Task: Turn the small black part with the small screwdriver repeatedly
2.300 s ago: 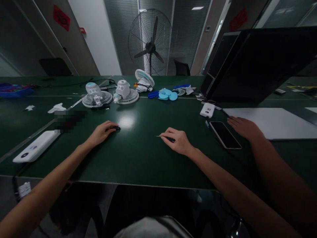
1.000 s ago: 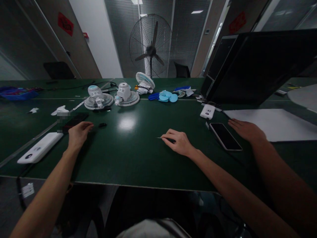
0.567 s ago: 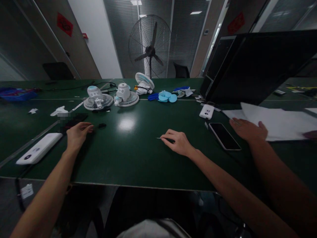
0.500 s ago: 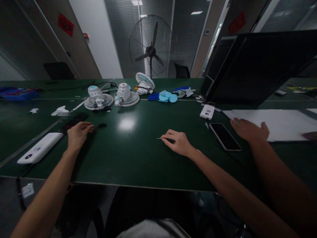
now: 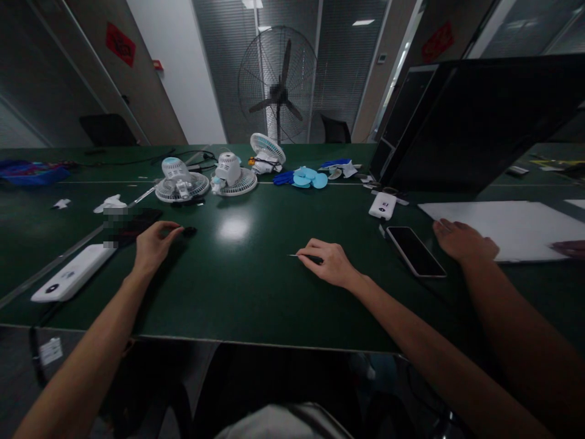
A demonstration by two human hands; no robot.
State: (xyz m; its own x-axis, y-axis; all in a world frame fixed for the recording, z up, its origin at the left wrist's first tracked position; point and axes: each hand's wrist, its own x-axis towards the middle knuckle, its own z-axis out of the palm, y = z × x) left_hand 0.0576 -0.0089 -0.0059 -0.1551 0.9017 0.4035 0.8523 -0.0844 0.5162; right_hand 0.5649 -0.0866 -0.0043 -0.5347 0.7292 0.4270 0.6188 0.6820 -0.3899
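My left hand [image 5: 154,245] is over the left part of the green table, thumb and fingers pinched at the near end of a small black object [image 5: 189,231]. Its kind is too small and dark to tell. Nearer the middle, my right hand [image 5: 326,261] rests on the tabletop, closed round a slim screwdriver [image 5: 293,255]. The thin metal shaft points left, and most of the dark handle is hidden in my fingers. Left of my left hand lie a white power bank [image 5: 73,274] and a dark, partly blurred object [image 5: 144,222].
White fan parts [image 5: 183,185] and light blue fan blades [image 5: 309,177] lie at the back. At right are a phone [image 5: 415,252], a small white power bank [image 5: 382,205], a large black monitor [image 5: 493,122], and a co-worker's hand [image 5: 466,241] on white paper [image 5: 516,222].
My left hand set the small black object down, drew back left, and has now come right again to it. My right hand keeps its place. The co-worker's hands have shifted the paper.
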